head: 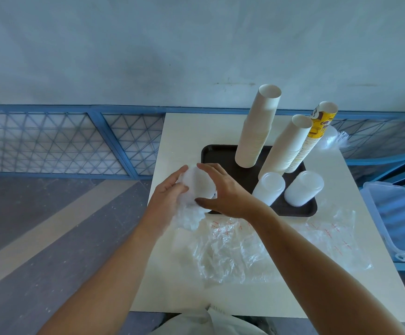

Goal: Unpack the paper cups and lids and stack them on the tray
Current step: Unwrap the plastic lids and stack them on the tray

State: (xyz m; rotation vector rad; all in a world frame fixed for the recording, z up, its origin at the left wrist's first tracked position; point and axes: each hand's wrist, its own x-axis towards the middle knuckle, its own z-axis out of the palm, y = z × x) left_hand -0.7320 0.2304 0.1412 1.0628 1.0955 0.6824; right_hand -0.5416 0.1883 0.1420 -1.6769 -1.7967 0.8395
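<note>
Left hand (170, 189) and right hand (223, 192) both grip one wrapped lid stack (199, 184), fingers curled around it, above the near-left corner of the tray (220, 153). Three cup stacks (257, 131) and two lid stacks (269, 187) stand on the tray.

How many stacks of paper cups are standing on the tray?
3. A tall white stack at the far side of the black tray; a leaning white stack right of it; a yellow printed stack close beside that one. None appears hidden.

Nothing legible (wrapper (224, 234) print blurred)
</note>
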